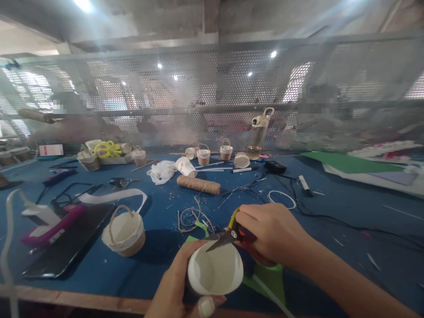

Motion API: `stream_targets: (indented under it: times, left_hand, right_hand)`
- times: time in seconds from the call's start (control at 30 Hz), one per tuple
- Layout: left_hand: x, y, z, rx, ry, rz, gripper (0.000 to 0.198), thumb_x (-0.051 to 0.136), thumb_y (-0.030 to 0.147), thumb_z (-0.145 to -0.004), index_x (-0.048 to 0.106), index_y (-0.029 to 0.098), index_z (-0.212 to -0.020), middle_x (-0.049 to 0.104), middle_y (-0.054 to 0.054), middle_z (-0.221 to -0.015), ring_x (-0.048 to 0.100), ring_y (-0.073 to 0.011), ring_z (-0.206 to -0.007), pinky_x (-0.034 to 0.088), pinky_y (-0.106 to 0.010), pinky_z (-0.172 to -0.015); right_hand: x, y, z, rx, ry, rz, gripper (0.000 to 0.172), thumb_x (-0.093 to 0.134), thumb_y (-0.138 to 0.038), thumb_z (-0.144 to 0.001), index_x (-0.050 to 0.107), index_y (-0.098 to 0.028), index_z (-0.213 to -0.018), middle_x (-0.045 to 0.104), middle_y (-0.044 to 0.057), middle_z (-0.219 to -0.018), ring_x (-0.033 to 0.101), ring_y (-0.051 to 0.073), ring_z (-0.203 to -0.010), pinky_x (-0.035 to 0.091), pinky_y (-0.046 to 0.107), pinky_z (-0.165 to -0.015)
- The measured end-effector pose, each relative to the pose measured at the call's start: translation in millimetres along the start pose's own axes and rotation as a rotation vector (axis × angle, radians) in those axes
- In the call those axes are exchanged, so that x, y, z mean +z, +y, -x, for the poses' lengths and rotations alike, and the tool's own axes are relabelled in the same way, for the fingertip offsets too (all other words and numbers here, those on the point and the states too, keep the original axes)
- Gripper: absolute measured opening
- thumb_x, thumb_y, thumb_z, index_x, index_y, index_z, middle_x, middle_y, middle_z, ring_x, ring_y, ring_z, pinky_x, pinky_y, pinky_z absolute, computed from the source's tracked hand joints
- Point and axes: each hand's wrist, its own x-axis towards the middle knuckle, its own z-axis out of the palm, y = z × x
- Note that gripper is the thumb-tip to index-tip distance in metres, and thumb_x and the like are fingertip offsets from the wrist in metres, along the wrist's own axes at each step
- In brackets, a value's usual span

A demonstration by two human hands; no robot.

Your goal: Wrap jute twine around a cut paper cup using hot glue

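Note:
My left hand is closed around a white paper cup, whose open mouth is tilted toward me. In my right hand is a pair of scissors with yellow and red-orange on the handles. Their dark blades reach over the far rim of the cup. Green paper lies under and beside the cup. Left of my hands stands a small basket with a white rim, a twine-wrapped bottom and a twine handle. A loose length of twine curls on the table just beyond the cup.
A roll of twine lies mid-table, near a crumpled white plastic bag. Small baskets and a water bottle stand along the perforated screen. At left are a purple power strip and a black tablet-like slab; cables cross the right.

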Motion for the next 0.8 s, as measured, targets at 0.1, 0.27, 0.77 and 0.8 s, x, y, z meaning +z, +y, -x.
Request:
stream_targets:
  times: [0.1, 0.27, 0.77, 0.8]
  left_hand:
    - [-1.4, -5.3, 0.3, 0.016, -0.025, -0.001, 0.063, 0.075, 0.058, -0.089, 0.057, 0.027, -0.141, 0.072, -0.01, -0.131, 0.071, -0.0289, -0.115, 0.057, -0.036, -0.097]
    - [-2.6, -3.9, -2.3, 0.047, -0.055, -0.015, 0.059, 0.076, 0.053, -0.09, 0.057, 0.03, -0.141, 0.071, -0.008, -0.131, 0.071, -0.0283, -0.115, 0.057, -0.035, -0.096]
    - [-2.3, 4.4, -0.7, -0.091, 0.043, 0.044, 0.059, 0.084, 0.045, -0.079, 0.063, 0.029, -0.132, 0.071, -0.005, -0.118, 0.07, -0.0241, -0.099, 0.059, -0.032, -0.088]
    - [-1.5, 8.4, -2.5, -0.112, 0.064, 0.058, 0.056, 0.084, 0.044, -0.077, 0.065, 0.027, -0.128, 0.071, -0.005, -0.117, 0.069, -0.0244, -0.1, 0.059, -0.032, -0.088]
  right_hand:
    - [-1.8, -0.6, -2.5, -0.011, 0.023, 0.006, 0.004, 0.064, -0.023, -0.079, 0.064, -0.02, -0.082, 0.065, 0.002, -0.076, 0.046, 0.016, -0.056, 0.023, 0.033, -0.055]
    - [-0.9, -1.4, -3.2, -0.042, 0.052, 0.025, 0.004, 0.062, -0.017, -0.076, 0.063, -0.021, -0.078, 0.062, 0.002, -0.073, 0.04, 0.015, -0.055, 0.02, 0.033, -0.054]
    - [3.9, 0.5, -1.4, 0.059, 0.14, -0.05, 0.031, 0.059, -0.039, -0.096, 0.055, -0.022, -0.07, 0.057, -0.004, -0.064, 0.051, 0.012, -0.051, 0.027, 0.028, -0.049]
    - [4.7, 0.8, -1.3, 0.067, 0.134, -0.053, 0.032, 0.06, -0.04, -0.096, 0.056, -0.022, -0.07, 0.057, -0.004, -0.064, 0.052, 0.012, -0.051, 0.027, 0.028, -0.048]
